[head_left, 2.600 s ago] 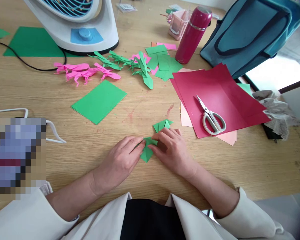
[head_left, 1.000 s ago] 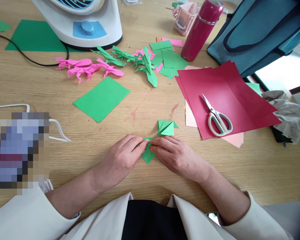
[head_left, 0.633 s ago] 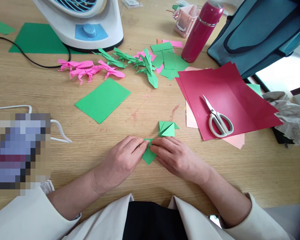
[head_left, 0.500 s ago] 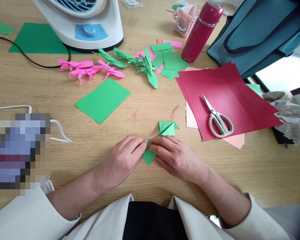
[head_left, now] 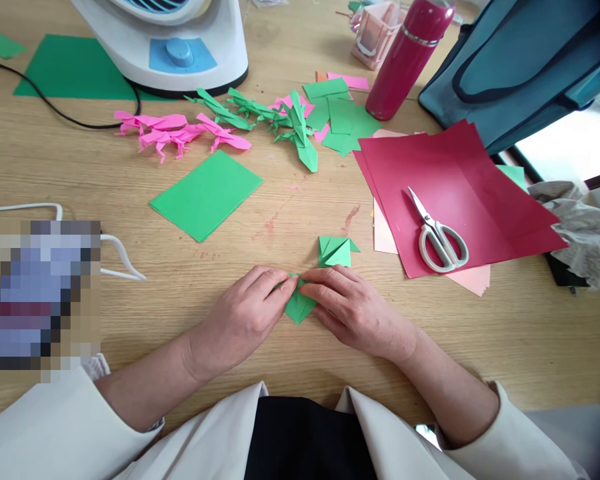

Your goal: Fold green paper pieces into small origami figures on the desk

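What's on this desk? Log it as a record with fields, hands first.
Left hand: holding the left side of a small folded green paper piece
Right hand: holding the same piece's right side
Just beyond right hand: second folded green paper piece
Flat paper: rectangular green paper, lying apart from both hands
Tool: white-handled metal scissors, lying on dark red paper sheets
Folded figures: pink paper figures, green paper figures
Upright container: magenta cylindrical flask
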`<state>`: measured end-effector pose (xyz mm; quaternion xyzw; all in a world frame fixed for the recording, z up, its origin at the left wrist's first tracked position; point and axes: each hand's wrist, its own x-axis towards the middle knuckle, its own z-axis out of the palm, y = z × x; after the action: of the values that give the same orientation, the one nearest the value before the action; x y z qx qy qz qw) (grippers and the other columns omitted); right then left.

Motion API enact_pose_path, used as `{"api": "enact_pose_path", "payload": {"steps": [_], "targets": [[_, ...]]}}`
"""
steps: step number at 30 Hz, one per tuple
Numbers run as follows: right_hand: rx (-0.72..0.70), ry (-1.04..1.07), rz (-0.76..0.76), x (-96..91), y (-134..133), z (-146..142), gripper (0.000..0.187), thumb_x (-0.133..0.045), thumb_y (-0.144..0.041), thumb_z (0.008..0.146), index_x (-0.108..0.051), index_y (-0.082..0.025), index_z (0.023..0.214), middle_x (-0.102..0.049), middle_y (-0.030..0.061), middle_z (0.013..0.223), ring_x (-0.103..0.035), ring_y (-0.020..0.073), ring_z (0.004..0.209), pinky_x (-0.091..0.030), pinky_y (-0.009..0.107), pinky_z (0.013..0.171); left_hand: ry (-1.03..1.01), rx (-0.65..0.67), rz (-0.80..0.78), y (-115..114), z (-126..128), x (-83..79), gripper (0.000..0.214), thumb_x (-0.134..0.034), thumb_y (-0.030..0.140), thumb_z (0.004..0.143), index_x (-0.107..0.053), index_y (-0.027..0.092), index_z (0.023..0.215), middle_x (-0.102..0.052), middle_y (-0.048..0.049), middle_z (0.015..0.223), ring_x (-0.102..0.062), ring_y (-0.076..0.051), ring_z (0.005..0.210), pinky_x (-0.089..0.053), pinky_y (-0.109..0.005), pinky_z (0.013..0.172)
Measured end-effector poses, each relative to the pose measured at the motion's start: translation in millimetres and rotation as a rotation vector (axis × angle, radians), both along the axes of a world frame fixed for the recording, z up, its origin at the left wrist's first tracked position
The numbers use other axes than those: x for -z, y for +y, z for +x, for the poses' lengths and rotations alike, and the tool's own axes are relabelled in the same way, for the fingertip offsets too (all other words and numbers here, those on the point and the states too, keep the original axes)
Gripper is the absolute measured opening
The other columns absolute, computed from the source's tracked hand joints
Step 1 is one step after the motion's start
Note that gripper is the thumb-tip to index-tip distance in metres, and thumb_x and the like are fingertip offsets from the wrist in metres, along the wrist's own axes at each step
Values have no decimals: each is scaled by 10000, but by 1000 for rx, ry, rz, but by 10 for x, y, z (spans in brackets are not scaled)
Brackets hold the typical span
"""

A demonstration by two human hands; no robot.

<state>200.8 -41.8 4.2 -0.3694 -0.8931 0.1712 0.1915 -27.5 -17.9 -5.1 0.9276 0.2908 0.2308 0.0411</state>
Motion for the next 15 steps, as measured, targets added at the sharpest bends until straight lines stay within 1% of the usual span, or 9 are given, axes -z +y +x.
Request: {"api": "enact_pose_path", "payload": {"steps": [5,11,15], "targets": [[-3,5,8,-4,3,18,255,-437,-140,1004,-599,-121,1201,-642,175,1230,-594,266,1133,-531,456,952,43,0,-19,-6,-1,9,260,-522,90,962,-640,87,1193,-668,-123,1070,-618,-234,1010,-565,-381,910],[-62,11,5,-46,26,63,282,-438,-141,1009,-607,-128,1234,-647,175,1221,-617,263,1128,-553,463,951,71,-9,-42,-13,-8,15,297,-477,95,980,-642,129,1224,-665,-116,1094,-623,-230,1024,-557,-392,933],[-82,-7,1,-77,33,88,283,-430,-143,1018,-614,-136,1233,-649,168,1218,-621,266,1128,-554,473,963,79,-9,-32,-16,-14,16,319,-473,83,973,-637,120,1244,-667,-127,1105,-624,-237,1037,-560,-399,934]]}}
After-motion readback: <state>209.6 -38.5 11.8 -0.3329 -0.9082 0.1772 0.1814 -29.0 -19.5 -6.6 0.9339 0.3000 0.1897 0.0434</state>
